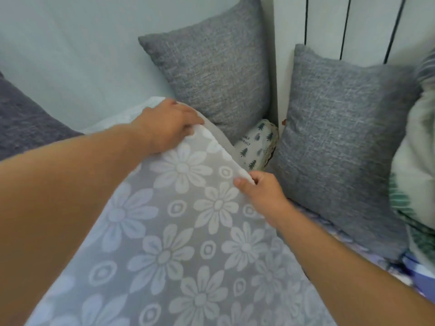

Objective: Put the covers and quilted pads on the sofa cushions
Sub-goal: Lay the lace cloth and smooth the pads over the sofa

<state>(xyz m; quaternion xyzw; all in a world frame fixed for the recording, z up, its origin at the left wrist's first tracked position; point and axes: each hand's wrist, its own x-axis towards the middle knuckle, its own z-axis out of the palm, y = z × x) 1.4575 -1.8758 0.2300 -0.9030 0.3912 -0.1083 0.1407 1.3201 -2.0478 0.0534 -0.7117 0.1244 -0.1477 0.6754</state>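
A grey quilted pad with white flowers (183, 231) lies spread over the sofa seat and fills the lower middle of the head view. My left hand (167, 124) grips its far edge near the back corner, fingers curled over the hem. My right hand (261, 191) pinches the same edge further right, thumb on top. The edge between the two hands is lifted and curves down toward the seat. A white cover (131, 114) shows under the pad at the far left.
Two grey back cushions (211, 71) (339, 137) lean against the wall. A small white pillow with green trees (256, 147) is wedged between them. A dark grey cushion (26, 118) sits at left. Striped green-and-white bedding (414, 161) is piled at right.
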